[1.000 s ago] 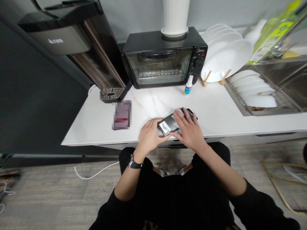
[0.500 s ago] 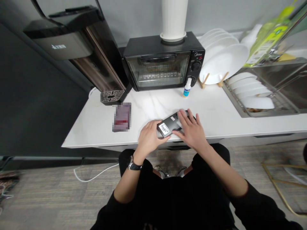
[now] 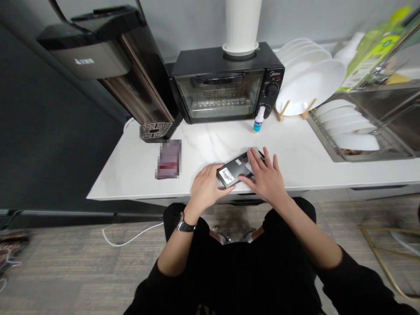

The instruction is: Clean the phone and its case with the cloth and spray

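Observation:
A dark grey smartphone with a white barcode label lies tilted near the counter's front edge, its back facing up. My left hand is closed on its left end, thumb along the near side and fingers on the far side. Over the right part of the phone rests my right hand, ring and little fingers spread. Its index and middle fingers press a small pale cloth against the phone's back; most of that cloth is hidden. A small white spray bottle with a blue label stands beyond the phone.
A blurred-out purple item lies to the left on the white counter. Behind are a water dispenser and a toaster oven. To the right, plates stand in a wooden rack beside the sink.
The whole view has shifted slightly. Both hands stay on the phone, with the right fingers in nearly the same place on its back.

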`<state>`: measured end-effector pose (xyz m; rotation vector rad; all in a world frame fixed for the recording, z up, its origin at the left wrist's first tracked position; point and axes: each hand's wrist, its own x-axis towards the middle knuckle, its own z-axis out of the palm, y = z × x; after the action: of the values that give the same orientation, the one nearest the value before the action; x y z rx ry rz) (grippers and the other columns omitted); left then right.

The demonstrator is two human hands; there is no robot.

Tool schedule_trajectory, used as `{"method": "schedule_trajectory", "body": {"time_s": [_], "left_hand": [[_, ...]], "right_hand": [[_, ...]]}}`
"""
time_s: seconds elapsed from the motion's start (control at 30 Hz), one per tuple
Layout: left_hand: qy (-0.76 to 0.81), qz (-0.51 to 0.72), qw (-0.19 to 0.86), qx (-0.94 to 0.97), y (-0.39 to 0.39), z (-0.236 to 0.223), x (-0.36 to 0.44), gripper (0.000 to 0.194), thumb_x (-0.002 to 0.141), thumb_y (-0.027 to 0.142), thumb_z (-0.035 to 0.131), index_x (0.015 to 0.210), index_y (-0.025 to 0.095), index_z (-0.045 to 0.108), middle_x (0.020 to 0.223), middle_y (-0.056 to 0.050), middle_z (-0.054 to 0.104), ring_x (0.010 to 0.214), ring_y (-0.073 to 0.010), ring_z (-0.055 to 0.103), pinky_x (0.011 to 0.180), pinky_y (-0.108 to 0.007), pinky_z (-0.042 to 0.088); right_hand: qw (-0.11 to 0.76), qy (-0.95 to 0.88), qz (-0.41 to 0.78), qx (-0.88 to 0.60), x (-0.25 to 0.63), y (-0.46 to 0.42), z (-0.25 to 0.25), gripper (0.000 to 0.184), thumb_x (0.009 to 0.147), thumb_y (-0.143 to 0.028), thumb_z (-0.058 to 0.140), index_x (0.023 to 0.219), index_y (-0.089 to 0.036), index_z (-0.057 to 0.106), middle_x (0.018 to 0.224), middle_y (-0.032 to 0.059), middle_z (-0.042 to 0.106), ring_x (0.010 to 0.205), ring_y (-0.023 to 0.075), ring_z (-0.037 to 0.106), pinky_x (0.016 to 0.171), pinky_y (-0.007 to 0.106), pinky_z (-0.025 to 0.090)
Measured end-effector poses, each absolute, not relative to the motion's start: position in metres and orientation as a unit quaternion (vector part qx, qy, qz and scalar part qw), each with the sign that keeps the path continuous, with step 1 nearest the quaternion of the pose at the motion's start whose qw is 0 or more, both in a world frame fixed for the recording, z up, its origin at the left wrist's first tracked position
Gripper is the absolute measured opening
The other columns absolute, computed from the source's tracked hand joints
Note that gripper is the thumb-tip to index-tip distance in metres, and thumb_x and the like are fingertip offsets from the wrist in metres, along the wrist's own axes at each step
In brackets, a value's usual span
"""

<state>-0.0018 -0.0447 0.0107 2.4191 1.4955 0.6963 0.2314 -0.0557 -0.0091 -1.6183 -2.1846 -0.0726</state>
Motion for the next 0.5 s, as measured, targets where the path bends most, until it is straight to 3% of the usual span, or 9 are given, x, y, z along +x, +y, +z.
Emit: {"method": "schedule_trajectory", "body": {"time_s": [0.07,0.17,0.23,0.3,0.4,0.5], "left_hand": [[0.508,0.235,0.106,0.822,-0.045,0.01,-0.002,0.071,0.079,0.046,0.091,0.134,0.021,0.055,0.126,-0.01,0.072,0.116,-0.0325,0.07,0.102,-0.047,0.057],[0.505,0.229,0.102,0.826,-0.044,0.008,-0.004,0.058,0.084,0.035,0.086,0.132,0.022,0.055,0.123,-0.009,0.073,0.115,-0.0313,0.071,0.101,-0.045,0.057],[0.499,0.228,0.099,0.83,-0.043,0.007,-0.004,0.052,0.087,0.029,0.081,0.132,0.022,0.055,0.123,-0.009,0.073,0.115,-0.0305,0.07,0.102,-0.045,0.057],[0.494,0.23,0.102,0.832,-0.043,0.007,-0.004,0.055,0.086,0.033,0.083,0.133,0.022,0.055,0.123,-0.009,0.072,0.116,-0.031,0.07,0.101,-0.046,0.057],[0.5,0.239,0.108,0.825,-0.044,0.009,-0.003,0.067,0.081,0.046,0.089,0.133,0.022,0.055,0.124,-0.01,0.073,0.116,-0.0328,0.07,0.101,-0.047,0.057],[0.506,0.242,0.108,0.821,-0.045,0.01,-0.001,0.069,0.08,0.049,0.09,0.133,0.022,0.054,0.125,-0.01,0.072,0.117,-0.0327,0.07,0.102,-0.047,0.057]], "right_hand": [[0.21,-0.792,-0.024,-0.573,0.224,-0.06,-0.009,0.104,0.097,-0.083,0.038,0.171,-0.012,0.025,0.176,0.0151,0.033,0.164,0.0495,0.018,0.127,0.075,0.022],[0.196,-0.857,0.01,-0.477,0.193,-0.083,-0.006,0.113,0.092,-0.09,0.037,0.17,-0.01,0.025,0.177,0.0148,0.03,0.166,0.0428,0.017,0.131,0.069,0.023],[0.184,-0.885,0.029,-0.427,0.181,-0.093,-0.004,0.111,0.093,-0.09,0.035,0.17,-0.011,0.025,0.177,0.013,0.03,0.167,0.0373,0.019,0.132,0.065,0.024],[0.184,-0.881,0.024,-0.435,0.189,-0.089,-0.004,0.105,0.096,-0.085,0.037,0.172,-0.014,0.022,0.177,0.0118,0.031,0.166,0.0356,0.023,0.132,0.065,0.025],[0.204,-0.826,-0.009,-0.525,0.223,-0.067,-0.007,0.096,0.101,-0.077,0.039,0.173,-0.019,0.016,0.175,0.0114,0.035,0.165,0.0407,0.023,0.129,0.07,0.025],[0.219,-0.786,-0.024,-0.578,0.236,-0.057,-0.009,0.098,0.101,-0.078,0.04,0.174,-0.019,0.013,0.175,0.0143,0.034,0.165,0.0472,0.019,0.126,0.075,0.024]]}}
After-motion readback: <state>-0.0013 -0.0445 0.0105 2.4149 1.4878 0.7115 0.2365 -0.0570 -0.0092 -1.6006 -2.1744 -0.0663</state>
